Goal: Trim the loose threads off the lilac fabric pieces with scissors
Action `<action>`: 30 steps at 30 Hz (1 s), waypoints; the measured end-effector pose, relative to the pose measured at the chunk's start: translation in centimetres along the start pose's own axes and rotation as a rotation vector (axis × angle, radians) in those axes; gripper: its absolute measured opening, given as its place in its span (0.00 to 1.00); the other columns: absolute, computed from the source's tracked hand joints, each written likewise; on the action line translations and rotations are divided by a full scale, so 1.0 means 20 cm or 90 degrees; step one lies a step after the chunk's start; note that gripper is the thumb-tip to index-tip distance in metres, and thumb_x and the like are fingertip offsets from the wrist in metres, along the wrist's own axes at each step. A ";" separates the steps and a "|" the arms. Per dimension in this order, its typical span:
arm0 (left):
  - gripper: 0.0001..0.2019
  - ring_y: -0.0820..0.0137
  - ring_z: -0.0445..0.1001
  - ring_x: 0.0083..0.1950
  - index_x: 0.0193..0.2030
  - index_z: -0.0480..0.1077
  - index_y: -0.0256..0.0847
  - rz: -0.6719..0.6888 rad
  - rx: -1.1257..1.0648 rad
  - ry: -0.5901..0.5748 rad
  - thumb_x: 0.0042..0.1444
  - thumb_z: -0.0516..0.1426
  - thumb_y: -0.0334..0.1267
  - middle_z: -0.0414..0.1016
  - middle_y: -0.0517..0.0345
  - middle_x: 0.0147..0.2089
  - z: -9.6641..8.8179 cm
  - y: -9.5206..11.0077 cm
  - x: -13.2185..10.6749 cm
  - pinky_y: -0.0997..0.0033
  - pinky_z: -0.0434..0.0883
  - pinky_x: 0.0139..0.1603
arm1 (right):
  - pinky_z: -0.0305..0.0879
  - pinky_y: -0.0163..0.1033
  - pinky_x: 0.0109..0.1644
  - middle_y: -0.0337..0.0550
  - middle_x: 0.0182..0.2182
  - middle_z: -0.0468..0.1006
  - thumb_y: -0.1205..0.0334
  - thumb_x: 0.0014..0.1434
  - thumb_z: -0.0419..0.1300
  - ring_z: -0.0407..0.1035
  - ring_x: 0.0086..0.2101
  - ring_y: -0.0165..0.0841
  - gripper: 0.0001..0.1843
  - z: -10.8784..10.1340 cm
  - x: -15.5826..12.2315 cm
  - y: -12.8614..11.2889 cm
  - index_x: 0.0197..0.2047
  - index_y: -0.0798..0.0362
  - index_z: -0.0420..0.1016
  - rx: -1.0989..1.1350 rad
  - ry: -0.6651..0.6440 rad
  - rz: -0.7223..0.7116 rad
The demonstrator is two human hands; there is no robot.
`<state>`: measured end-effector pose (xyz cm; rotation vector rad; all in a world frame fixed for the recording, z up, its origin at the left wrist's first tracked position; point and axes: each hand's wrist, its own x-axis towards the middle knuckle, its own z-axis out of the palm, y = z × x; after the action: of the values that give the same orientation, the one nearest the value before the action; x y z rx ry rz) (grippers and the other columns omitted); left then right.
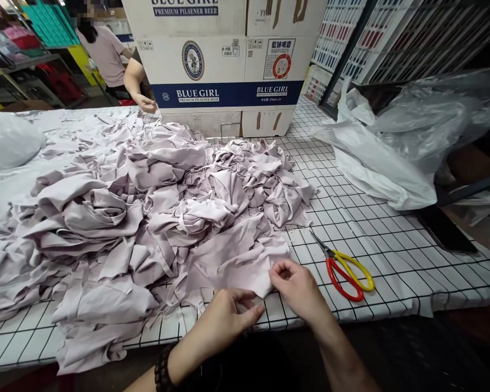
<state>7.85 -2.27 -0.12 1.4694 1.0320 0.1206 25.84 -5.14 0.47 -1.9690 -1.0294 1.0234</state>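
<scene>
A big heap of pale lilac fabric pieces [147, 207] covers the left and middle of a table with a white, black-gridded cover [375, 218]. At the near edge my left hand [224, 318] and my right hand [298, 286] both pinch the lower edge of one flat lilac fabric piece [232, 261] at the front of the heap. A dark bead bracelet sits on my left wrist. Scissors [345, 269] with one red and one yellow handle lie on the cover just right of my right hand, untouched.
A stack of "Blue Girl" beer cartons [228, 60] stands at the table's far side. Another person [110, 54] stands beyond it, a hand [147, 103] on the fabric. White and clear plastic bags [392, 141] lie at the right, another bag [8, 139] at far left.
</scene>
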 end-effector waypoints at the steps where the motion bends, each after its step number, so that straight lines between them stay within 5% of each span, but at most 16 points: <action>1: 0.28 0.72 0.68 0.25 0.53 0.74 0.33 0.001 -0.057 0.005 0.53 0.60 0.53 0.78 0.50 0.42 0.02 -0.01 0.00 0.72 0.64 0.27 | 0.62 0.35 0.27 0.36 0.21 0.72 0.53 0.48 0.60 0.65 0.23 0.30 0.11 -0.02 0.01 -0.02 0.25 0.51 0.68 0.030 -0.015 -0.003; 4: 0.31 0.75 0.64 0.24 0.59 0.69 0.35 0.048 -0.171 0.115 0.52 0.63 0.50 0.73 0.51 0.44 0.09 -0.03 0.02 0.73 0.64 0.25 | 0.56 0.31 0.19 0.34 0.18 0.69 0.50 0.48 0.61 0.61 0.18 0.26 0.13 -0.06 0.03 -0.09 0.26 0.51 0.67 0.112 -0.076 -0.005; 8: 0.20 0.76 0.60 0.27 0.45 0.76 0.37 0.153 -0.246 0.237 0.48 0.66 0.47 0.67 0.55 0.39 0.11 0.02 0.06 0.75 0.62 0.26 | 0.50 0.28 0.15 0.32 0.16 0.69 0.49 0.49 0.61 0.60 0.14 0.24 0.15 -0.06 0.09 -0.18 0.26 0.51 0.65 0.179 -0.126 -0.014; 15: 0.22 0.79 0.56 0.19 0.37 0.76 0.34 0.071 -0.516 0.087 0.45 0.68 0.52 0.64 0.65 0.21 0.07 0.09 0.13 0.78 0.58 0.19 | 0.52 0.28 0.14 0.31 0.14 0.71 0.49 0.52 0.60 0.56 0.11 0.22 0.15 0.01 0.21 -0.20 0.27 0.51 0.64 0.170 -0.124 -0.054; 19: 0.20 0.80 0.61 0.20 0.38 0.77 0.33 0.031 -0.644 0.025 0.44 0.70 0.47 0.76 0.56 0.29 0.05 0.11 0.08 0.80 0.63 0.19 | 0.65 0.33 0.24 0.36 0.21 0.74 0.55 0.54 0.60 0.68 0.22 0.29 0.10 -0.03 0.18 -0.20 0.30 0.52 0.67 0.117 -0.071 -0.111; 21: 0.20 0.80 0.65 0.23 0.41 0.78 0.32 0.022 -0.681 -0.009 0.44 0.71 0.43 0.78 0.52 0.33 0.03 0.14 0.04 0.80 0.67 0.23 | 0.71 0.36 0.36 0.42 0.35 0.78 0.62 0.55 0.59 0.74 0.35 0.33 0.05 -0.08 0.13 -0.21 0.36 0.51 0.71 0.076 -0.070 -0.185; 25: 0.17 0.81 0.69 0.24 0.41 0.79 0.33 0.003 -0.738 -0.079 0.45 0.71 0.38 0.77 0.54 0.33 -0.03 0.21 -0.03 0.81 0.70 0.28 | 0.62 0.48 0.62 0.43 0.60 0.69 0.72 0.58 0.54 0.62 0.60 0.37 0.23 -0.15 0.05 -0.21 0.54 0.45 0.70 -0.114 -0.208 -0.452; 30: 0.14 0.80 0.71 0.22 0.30 0.78 0.31 0.021 -0.719 -0.123 0.49 0.69 0.44 0.73 0.57 0.26 -0.05 0.26 -0.06 0.82 0.70 0.26 | 0.60 0.56 0.61 0.44 0.52 0.79 0.66 0.62 0.57 0.63 0.60 0.43 0.17 -0.09 0.07 -0.18 0.53 0.45 0.74 -0.153 -0.106 -0.616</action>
<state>9.15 -1.28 5.02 0.4478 0.5841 0.4867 26.69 -2.72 3.78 -1.2543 -1.9812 0.5176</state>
